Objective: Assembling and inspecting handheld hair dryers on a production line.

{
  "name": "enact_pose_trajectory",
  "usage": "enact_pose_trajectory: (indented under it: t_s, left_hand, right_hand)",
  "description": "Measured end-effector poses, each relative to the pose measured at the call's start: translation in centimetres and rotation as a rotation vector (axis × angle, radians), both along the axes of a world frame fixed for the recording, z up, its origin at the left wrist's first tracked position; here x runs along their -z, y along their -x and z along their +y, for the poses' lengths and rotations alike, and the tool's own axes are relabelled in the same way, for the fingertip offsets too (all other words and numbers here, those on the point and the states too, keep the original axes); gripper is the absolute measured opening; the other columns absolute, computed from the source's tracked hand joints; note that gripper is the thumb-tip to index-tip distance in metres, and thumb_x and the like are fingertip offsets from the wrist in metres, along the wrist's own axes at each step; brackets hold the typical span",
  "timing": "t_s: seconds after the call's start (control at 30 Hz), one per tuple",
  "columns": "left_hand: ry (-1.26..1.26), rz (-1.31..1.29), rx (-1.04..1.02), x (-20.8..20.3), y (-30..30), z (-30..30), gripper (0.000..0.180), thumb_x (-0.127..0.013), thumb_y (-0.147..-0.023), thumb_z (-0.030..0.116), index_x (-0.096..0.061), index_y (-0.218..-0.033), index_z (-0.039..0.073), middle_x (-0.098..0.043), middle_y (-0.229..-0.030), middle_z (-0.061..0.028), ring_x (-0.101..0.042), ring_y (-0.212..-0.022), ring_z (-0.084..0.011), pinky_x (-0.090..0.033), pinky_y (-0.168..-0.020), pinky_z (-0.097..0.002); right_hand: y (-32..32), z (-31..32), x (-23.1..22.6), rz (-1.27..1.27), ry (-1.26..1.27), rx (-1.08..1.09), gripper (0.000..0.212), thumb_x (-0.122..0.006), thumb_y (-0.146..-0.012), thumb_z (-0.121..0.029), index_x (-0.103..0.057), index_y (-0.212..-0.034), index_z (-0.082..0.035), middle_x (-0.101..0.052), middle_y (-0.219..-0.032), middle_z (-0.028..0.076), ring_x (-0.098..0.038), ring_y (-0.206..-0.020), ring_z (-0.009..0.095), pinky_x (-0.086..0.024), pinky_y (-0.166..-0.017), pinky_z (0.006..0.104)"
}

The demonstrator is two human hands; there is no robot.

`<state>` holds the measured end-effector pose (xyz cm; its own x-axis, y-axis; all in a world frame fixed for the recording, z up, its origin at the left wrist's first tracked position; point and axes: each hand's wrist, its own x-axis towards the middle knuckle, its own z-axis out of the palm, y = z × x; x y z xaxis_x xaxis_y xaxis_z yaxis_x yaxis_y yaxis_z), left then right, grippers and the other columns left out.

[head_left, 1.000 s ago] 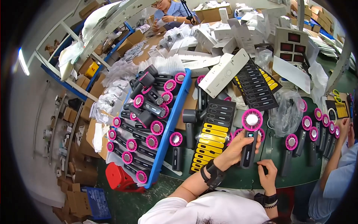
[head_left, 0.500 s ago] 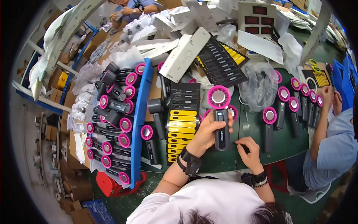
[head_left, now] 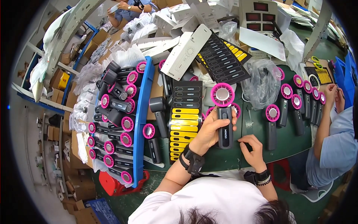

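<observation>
My left forearm angles up from below, a dark band [head_left: 194,162] round its wrist, and my left hand [head_left: 210,128] is wrapped about the handle of a fan [head_left: 224,115], thumb laid across the front and fingertips showing round the far side. The fan stands nearly upright in my grip, its pink-rimmed head above my knuckles. My right hand [head_left: 253,149] holds nothing; it sits to the right of and a little below my left, fingers loosely bent, thumb apart from the forefinger; I cannot tell whether it touches the table [head_left: 248,128]. Just left of my left hand lies a black-and-yellow sheet [head_left: 184,128], and beyond it a blue tray [head_left: 138,149] heaped with more fans. A clear bag [head_left: 263,86] lies beyond my right hand.
</observation>
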<state>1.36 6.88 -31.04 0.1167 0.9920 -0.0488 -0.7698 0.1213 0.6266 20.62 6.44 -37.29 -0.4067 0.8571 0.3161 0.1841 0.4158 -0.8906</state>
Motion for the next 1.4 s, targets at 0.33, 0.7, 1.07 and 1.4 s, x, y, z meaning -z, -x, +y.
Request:
enact_pose_trajectory:
  t_s: [0.33, 0.7, 1.07, 1.4]
  left_hand:
    - [0.044, 0.030, 0.021, -0.6, 0.7, -2.4, 0.039, -0.060, -0.080, 0.005, -0.042, -0.114, 0.003, -0.053, -0.097, -0.0079, -0.055, -0.086, -0.0169, -0.050, -0.075, -0.0313]
    - [0.105, 0.002, -0.005, -0.4, 0.1, -2.5, 0.032, -0.056, -0.086, 0.009, -0.043, -0.114, 0.003, -0.053, -0.095, -0.0072, -0.055, -0.082, -0.0145, -0.049, -0.070, -0.0281]
    - [0.102, 0.161, 0.158, -0.4, -0.3, -2.2, 0.054, -0.053, -0.090, 0.013, -0.020, -0.132, 0.003, -0.052, -0.094, -0.0080, -0.054, -0.075, -0.0133, -0.047, -0.064, -0.0249]
    - [0.096, 0.298, 0.191, -0.6, -1.1, -2.3, 0.076, -0.053, -0.092, 0.016, 0.003, -0.142, 0.002, -0.046, -0.104, -0.0088, -0.050, -0.076, -0.0107, -0.046, -0.063, -0.0236]
  right_hand:
    - [0.7, -2.4, -1.9, -0.012, 0.013, -0.004, 0.010, -0.058, -0.074, 0.006, -0.061, -0.082, 0.002, -0.060, -0.081, 0.014, -0.059, -0.075, 0.026, -0.046, -0.068, 0.0313]
    - [0.4, -2.9, -3.0, -0.038, 0.054, 0.019, 0.010, -0.056, -0.073, 0.006, -0.059, -0.082, 0.003, -0.057, -0.079, 0.015, -0.057, -0.073, 0.026, -0.045, -0.068, 0.0304]
    - [0.8, -0.7, -2.8, 0.375, 0.302, 0.048, 0.069, -0.061, -0.080, -0.014, -0.023, -0.137, -0.005, -0.043, -0.121, 0.011, -0.054, -0.087, 0.019, -0.046, -0.070, 0.0287]
    - [4.7, 0.3, -6.3, 0.513, 0.513, -0.005, 0.084, -0.061, -0.082, -0.018, -0.004, -0.144, -0.010, -0.039, -0.126, 0.013, -0.053, -0.073, 0.011, -0.046, -0.048, 0.0183]
